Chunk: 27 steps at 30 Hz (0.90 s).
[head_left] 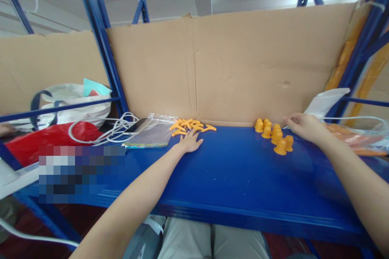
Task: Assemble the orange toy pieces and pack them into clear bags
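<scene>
Left hand (190, 142): lay flat, spread and empty on the blue shelf (231, 170), fingertips touching the far orange hooks (190, 125).
Right hand (304, 127): loosely curled just right of the orange cones (275, 134); its contents were unclear.
Handling: the pieces seemed light, stiff plastic, best pinched singly.

Place: a storeroom or small workshop.
Racks: blue metal posts (100, 40) and a blue shelf (231, 170).
Walls: plain cardboard (243, 68) sheets.
Goods: piles of little orange parts (275, 133).
</scene>
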Available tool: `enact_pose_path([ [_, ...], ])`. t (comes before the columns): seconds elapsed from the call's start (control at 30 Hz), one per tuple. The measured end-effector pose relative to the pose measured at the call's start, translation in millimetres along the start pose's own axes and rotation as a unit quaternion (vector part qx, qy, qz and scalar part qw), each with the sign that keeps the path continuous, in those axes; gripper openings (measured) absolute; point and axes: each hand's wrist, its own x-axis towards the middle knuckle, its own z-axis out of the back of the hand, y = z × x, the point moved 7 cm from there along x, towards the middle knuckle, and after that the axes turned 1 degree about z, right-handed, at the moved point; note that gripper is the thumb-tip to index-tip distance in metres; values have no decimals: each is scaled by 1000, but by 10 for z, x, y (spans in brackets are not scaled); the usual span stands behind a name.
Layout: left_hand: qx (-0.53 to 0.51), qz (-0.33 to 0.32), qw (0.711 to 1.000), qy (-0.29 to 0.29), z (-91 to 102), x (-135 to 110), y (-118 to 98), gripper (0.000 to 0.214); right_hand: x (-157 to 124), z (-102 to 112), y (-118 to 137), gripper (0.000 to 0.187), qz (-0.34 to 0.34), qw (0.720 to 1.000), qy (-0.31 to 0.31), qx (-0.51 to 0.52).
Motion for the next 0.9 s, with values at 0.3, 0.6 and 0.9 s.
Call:
enact_pose_path([
  [0.3, 14, -20, 1000, 6, -5, 76, 22, 50, -74, -351, 217, 31, 80, 987, 142, -6],
  [0.6, -37, -59, 995, -65, 52, 134, 30, 39, -139, -315, 129, 31, 2, 981, 192, -9],
  [0.9, -83, -127, 985, -84, 107, 89, -105, 36, -272, -549, 199, 19, -26, 950, 290, 116],
])
